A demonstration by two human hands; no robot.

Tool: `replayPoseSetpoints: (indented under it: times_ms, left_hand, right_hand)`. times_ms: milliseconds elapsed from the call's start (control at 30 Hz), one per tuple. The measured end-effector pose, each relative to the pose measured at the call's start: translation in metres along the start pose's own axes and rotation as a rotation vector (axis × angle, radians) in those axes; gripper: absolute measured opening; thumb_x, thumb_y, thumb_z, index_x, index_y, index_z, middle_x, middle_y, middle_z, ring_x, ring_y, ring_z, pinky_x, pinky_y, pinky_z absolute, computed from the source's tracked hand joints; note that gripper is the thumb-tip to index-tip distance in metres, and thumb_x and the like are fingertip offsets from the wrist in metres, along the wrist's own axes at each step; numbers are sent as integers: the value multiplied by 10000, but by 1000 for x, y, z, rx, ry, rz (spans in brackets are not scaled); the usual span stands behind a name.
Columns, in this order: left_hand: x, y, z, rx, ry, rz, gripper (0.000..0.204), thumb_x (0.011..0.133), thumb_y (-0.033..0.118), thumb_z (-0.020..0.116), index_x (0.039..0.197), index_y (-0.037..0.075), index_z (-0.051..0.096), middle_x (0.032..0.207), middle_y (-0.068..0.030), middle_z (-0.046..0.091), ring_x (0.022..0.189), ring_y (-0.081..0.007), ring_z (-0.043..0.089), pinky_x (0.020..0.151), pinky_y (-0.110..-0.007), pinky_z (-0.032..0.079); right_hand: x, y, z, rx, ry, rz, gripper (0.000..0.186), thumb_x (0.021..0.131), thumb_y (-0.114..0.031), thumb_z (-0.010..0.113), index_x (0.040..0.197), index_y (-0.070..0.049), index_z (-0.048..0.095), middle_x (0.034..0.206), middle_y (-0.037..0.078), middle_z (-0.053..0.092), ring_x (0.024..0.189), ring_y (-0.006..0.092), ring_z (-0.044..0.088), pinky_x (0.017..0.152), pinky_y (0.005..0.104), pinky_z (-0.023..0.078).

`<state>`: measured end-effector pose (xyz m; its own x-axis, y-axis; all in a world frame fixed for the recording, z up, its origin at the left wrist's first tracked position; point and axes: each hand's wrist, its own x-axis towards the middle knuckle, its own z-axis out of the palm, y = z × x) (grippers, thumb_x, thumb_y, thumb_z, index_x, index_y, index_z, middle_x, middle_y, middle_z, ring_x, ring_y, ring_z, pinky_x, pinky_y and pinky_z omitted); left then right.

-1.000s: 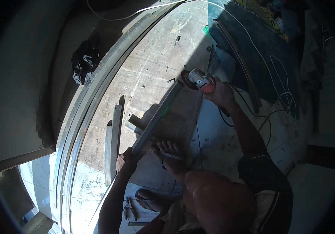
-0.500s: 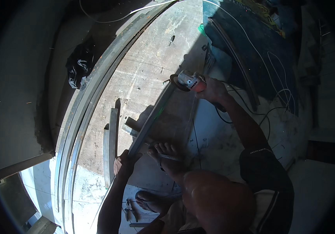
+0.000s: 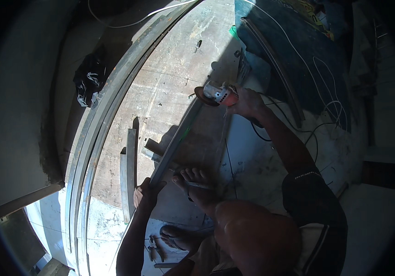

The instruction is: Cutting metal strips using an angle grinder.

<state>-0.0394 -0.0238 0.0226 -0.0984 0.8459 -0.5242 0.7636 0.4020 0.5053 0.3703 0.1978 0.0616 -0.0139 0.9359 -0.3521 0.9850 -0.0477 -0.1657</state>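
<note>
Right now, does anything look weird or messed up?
Yes: the right hand holds an angle grinder without a glove, which looks risky, and pliers lie loose on the tiled floor beside a sandaled foot, where someone could step.

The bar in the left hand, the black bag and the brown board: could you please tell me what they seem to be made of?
Bar: probably metal, dull grey, with crisp long edges. Bag: likely thin plastic, glossy, given its crinkled highlights. Board: perhaps plywood, matte and stained, though no grain shows clearly.
</note>
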Motion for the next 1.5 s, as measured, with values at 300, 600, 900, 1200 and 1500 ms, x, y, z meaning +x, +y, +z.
replayPoseSetpoints:
  times_ms: [300,600,900,1200,1500]
  left_hand:
    - [2,-3,2,-23,7,11,454,856,448,774,885,21,624,649,-195,622,602,-390,615,579,-472,448]
    - [2,-8,4,33,46,54,459,856,440,785,848,22,596,646,-193,624,591,-384,613,576,-468,450]
    - [0,1,-5,30,-55,-48,471,854,482,770,922,36,634,762,-208,697,786,-432,689,670,-499,501]
    - [1,-2,0,38,-25,-26,460,848,470,779,908,39,630,753,-196,697,742,-428,688,647,-509,491]
    - [-14,0,7,153,304,236,253,926,297,734,870,70,637,712,-161,664,667,-399,665,551,-467,471]
  right_hand:
    - [5,2,7,15,39,-26,685,631,-440,857,1154,-43,661,1036,196,732,977,352,726,846,449,581]
    - [1,4,2,8,76,61,742,640,-399,843,1245,-58,583,1066,199,722,1005,377,710,878,472,565]
    - [-4,8,1,114,64,30,794,654,-380,858,1310,-61,545,1156,206,693,1083,381,677,936,462,537]
    - [5,3,2,95,-6,13,797,657,-378,851,1330,-92,533,1157,223,692,1065,397,683,915,472,548]
    - [-21,20,11,349,136,80,670,671,-316,864,1214,-36,588,1041,182,717,958,315,721,830,418,567]
